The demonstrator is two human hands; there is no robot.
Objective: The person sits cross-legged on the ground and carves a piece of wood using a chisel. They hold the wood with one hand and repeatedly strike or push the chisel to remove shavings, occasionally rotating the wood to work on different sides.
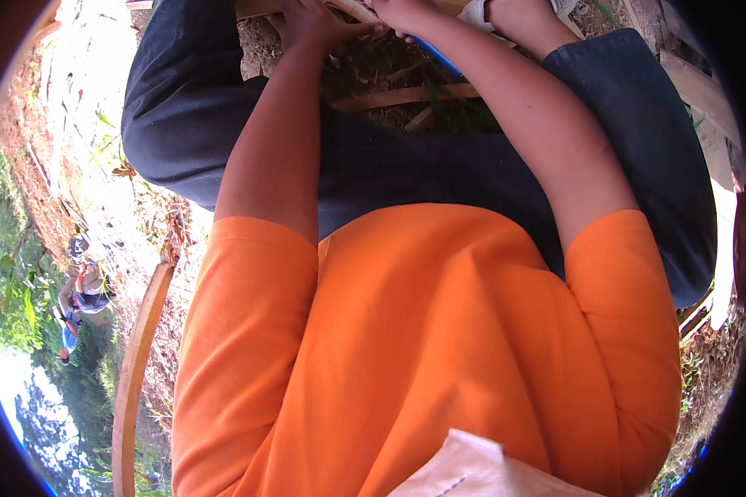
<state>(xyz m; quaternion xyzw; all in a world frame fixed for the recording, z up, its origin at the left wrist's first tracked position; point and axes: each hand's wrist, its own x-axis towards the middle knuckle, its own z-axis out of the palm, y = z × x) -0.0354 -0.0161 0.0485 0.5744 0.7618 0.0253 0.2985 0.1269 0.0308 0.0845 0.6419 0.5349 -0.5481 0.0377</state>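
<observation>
My left hand (pixel 313 25) is at the top edge, its thumb stretched toward my right hand. It seems closed on a pale wooden strip (pixel 355 10) running between the hands; the frame cuts off some of its fingers. My right hand (pixel 402 14) is close beside it, fingers curled. A slim blue rod-shaped thing (pixel 438 58) comes out under that hand and slants down behind my right forearm; its kind cannot be made out. Both hands are above the ground, between my bent legs in dark trousers (pixel 170 108).
Wood pieces (pixel 402 97) lie on the dirt below my hands. A long curved wooden plank (pixel 137 373) stretches along the left. My bare ankle (pixel 530 25) is at top right, near a timber (pixel 700 95). Farther left, people (pixel 79 302) are near green plants.
</observation>
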